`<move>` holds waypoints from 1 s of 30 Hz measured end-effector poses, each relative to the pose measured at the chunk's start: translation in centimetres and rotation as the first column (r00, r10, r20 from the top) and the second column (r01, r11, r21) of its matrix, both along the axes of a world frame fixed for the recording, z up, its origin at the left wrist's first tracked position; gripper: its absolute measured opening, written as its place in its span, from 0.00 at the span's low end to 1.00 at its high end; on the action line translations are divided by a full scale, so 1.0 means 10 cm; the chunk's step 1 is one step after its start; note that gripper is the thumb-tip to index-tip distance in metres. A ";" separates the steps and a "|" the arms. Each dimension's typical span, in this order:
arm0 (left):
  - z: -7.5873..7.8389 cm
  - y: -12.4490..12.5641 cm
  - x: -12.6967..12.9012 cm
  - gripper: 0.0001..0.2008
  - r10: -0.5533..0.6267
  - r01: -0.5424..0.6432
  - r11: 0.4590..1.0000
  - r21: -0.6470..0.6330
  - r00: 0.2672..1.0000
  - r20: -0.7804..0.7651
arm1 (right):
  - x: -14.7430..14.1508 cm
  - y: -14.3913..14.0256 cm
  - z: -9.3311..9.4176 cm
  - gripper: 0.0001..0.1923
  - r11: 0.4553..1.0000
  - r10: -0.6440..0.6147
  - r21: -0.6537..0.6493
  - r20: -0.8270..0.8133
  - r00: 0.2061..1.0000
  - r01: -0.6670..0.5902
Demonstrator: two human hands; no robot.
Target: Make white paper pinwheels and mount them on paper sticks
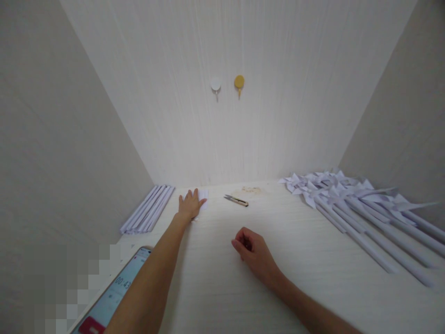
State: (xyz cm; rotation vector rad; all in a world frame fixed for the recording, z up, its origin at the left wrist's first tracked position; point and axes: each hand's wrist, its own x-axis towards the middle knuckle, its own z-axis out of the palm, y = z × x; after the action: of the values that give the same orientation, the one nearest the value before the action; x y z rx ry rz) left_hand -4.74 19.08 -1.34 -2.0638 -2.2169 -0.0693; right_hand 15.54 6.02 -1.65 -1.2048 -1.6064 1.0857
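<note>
At the back of the table, my left hand lies flat with its fingers spread on white paper sheets. My right hand is curled into a loose fist above the table nearer to me, and no object shows in it. Between and beyond the hands lies a pair of thread snips, blades pointing left. Behind the snips is a scatter of small tan bits, too small to name.
Rolled white paper sticks lie side by side at left. Several paper pinwheels on sticks are piled at right. A phone showing a timer is beside my left forearm. White and yellow hooks are on the back wall.
</note>
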 end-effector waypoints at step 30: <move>0.09 -0.03 0.06 0.25 -0.029 0.028 0.997 0.071 0.999 0.019 | 0.01 0.00 0.00 0.07 1.000 0.019 0.011 0.008 1.000 -0.019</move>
State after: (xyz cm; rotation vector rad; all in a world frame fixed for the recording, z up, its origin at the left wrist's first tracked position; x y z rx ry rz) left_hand -4.09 18.77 -0.42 -2.0669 -2.1637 -0.1686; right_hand 15.61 6.01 -1.63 -1.1906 -1.6308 1.0839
